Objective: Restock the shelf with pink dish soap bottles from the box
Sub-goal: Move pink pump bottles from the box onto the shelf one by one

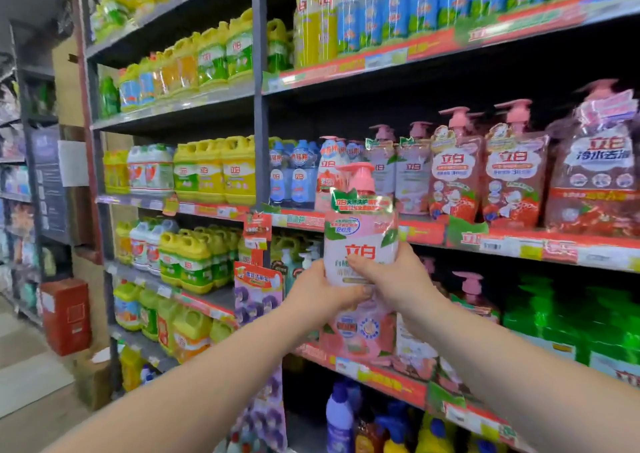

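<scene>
Left hand (322, 297): fingers curled round the lower left side of the bottle, gripping it.
Right hand (394, 279): wrapped round the right side, with the thumb pressed across the front label.
Pink dish soap bottle (360, 234): upright in mid-air in both hands, in front of the red price strip (426, 233); not yet on any shelf.
Likely spot: beside the matching pale pink pump bottles (384, 172) on the shelf just above the hands.
Doing it well: keep it upright, lift the base clear of the shelf lip, mind the pump under the shelf above, set it label outward, and avoid nudging neighbours.
Bottle feel: smooth glossy plastic, with a rounded body narrowing to a neck, a pink pump head (355, 170) and a shiny film label with a green collar; probably slippery.
Shelving: dark metal uprights (259, 106) and flat shelves.
Neighbours: strawberry-print pump bottles (453, 175) to the right and squat yellow handled jugs (214, 172) to the left.
</scene>
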Demonstrator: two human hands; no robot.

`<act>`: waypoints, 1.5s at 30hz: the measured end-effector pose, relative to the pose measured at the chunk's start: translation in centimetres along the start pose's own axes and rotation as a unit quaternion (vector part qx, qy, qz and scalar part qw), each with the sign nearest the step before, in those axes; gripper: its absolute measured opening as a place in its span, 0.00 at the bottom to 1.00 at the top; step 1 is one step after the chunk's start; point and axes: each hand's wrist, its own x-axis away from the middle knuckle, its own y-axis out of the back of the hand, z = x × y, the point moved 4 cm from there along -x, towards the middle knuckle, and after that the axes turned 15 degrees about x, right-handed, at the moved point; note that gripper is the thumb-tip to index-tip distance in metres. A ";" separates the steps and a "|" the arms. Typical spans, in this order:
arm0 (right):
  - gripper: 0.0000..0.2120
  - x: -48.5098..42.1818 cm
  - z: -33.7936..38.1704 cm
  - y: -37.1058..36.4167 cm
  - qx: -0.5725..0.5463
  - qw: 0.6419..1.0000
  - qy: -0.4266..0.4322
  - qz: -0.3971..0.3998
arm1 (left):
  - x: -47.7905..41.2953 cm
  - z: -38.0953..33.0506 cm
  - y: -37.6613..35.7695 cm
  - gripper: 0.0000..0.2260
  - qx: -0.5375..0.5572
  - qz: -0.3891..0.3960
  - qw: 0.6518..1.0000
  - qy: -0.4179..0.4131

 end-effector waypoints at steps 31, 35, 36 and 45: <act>0.25 -28.4 2.4 2.8 0.141 0.957 0.103 -0.231 | -32.7 -0.8 6.4 0.39 -0.169 -0.017 0.972 -0.160; 0.25 -31.7 -0.2 3.4 0.135 0.957 0.087 -0.244 | -35.4 0.8 8.1 0.40 -0.316 -0.091 0.921 -0.207; 0.24 -32.4 -0.8 3.5 0.130 0.956 0.085 -0.247 | -36.1 1.3 8.2 0.42 -0.333 -0.091 0.915 -0.208; 0.32 -36.4 -3.7 3.9 0.274 0.935 0.066 -0.216 | -39.8 4.6 7.6 0.46 -0.387 -0.051 0.894 -0.219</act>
